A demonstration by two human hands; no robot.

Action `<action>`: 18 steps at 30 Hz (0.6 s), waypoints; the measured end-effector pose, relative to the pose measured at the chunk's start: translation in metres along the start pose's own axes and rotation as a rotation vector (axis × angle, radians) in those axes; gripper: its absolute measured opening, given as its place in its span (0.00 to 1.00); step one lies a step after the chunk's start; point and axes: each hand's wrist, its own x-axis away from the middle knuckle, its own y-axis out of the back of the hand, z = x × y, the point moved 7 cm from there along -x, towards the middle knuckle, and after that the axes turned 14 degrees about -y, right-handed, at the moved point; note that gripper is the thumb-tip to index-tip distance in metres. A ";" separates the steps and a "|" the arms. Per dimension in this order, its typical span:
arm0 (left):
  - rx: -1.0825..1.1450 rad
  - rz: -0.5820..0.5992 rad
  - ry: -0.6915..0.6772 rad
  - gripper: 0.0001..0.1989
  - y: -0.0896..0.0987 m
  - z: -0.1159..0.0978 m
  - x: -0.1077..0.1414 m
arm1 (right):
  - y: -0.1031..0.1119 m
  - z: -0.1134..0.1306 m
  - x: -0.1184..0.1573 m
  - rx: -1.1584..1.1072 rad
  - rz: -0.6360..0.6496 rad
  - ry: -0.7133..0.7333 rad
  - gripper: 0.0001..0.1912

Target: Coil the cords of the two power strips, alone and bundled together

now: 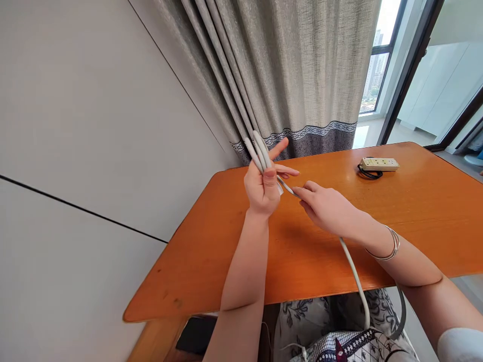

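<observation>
Loops of a white cable [261, 151] are gathered around my left hand [260, 190], which is raised above the table. Its thumb presses on the loops, while the index finger points away and other fingers reach to the right. My right hand [330, 207] pinches the strand that leads out of the loops, just right of the left hand. From under the right hand the rest of the cable hangs over the table's front edge to my lap, where it curves out and up beside my right forearm.
An orange-brown wooden table [211, 251] spreads below both hands. At its back right lies a white power strip [379, 164] with a black cord. A grey curtain [302, 65] hangs behind it, and a pale wall [83, 125] borders the left. A dark flat object [196, 334] sits below the front edge.
</observation>
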 end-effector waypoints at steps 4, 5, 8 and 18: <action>-0.233 0.328 -0.034 0.22 -0.014 -0.006 0.002 | 0.004 -0.001 0.002 0.065 -0.050 0.112 0.19; -0.311 0.418 -0.053 0.23 -0.019 -0.008 0.004 | 0.006 -0.001 0.003 0.032 -0.062 0.155 0.18; -0.488 0.578 -0.110 0.24 -0.025 -0.014 0.006 | 0.012 -0.004 0.006 -0.156 -0.040 0.272 0.18; -0.397 0.135 0.062 0.14 0.038 0.001 -0.020 | 0.022 -0.035 0.011 -0.388 0.318 0.294 0.13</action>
